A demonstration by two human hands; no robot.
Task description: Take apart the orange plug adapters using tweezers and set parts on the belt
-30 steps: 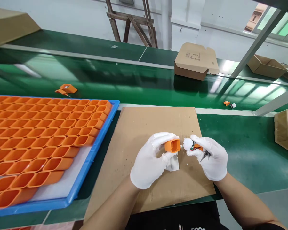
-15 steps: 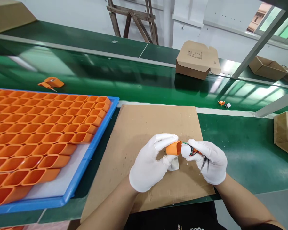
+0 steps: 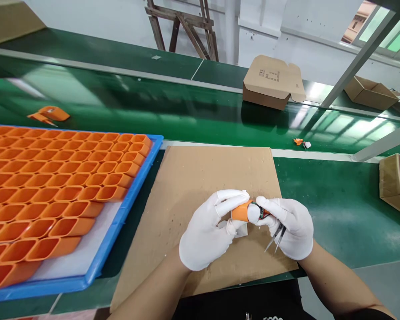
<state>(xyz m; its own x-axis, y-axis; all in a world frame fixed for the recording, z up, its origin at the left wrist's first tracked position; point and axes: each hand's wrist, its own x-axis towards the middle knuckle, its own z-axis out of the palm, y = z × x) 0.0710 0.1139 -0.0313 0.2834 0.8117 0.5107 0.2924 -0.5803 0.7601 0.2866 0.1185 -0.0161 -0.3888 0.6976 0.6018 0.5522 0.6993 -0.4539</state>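
My left hand (image 3: 208,233), in a white glove, is closed around a short orange plastic sleeve (image 3: 240,212) between thumb and fingers. A piece of white material (image 3: 242,230) shows just under that sleeve. My right hand (image 3: 290,226), gloved as well, grips a small electronic assembly (image 3: 262,212) with a white rounded end, a dark circuit board and an orange part. The white end touches the sleeve's mouth; how far in it sits I cannot tell. Metal tweezers (image 3: 276,238) are tucked in my right hand too, their tips pointing down. Beneath both hands lies a cardboard sheet (image 3: 216,171).
A blue tray (image 3: 111,242) on the left holds rows of orange sleeves (image 3: 62,193). On the green belt (image 3: 193,122) beyond are an orange part (image 3: 50,114) and small orange and white pieces (image 3: 302,142). Cardboard boxes (image 3: 265,95) stand behind; another box (image 3: 396,182) is at right.
The assembly's white end has come up against the sleeve's mouth. The tweezers' tips have swung down and left. Pieces on the belt have shifted left.
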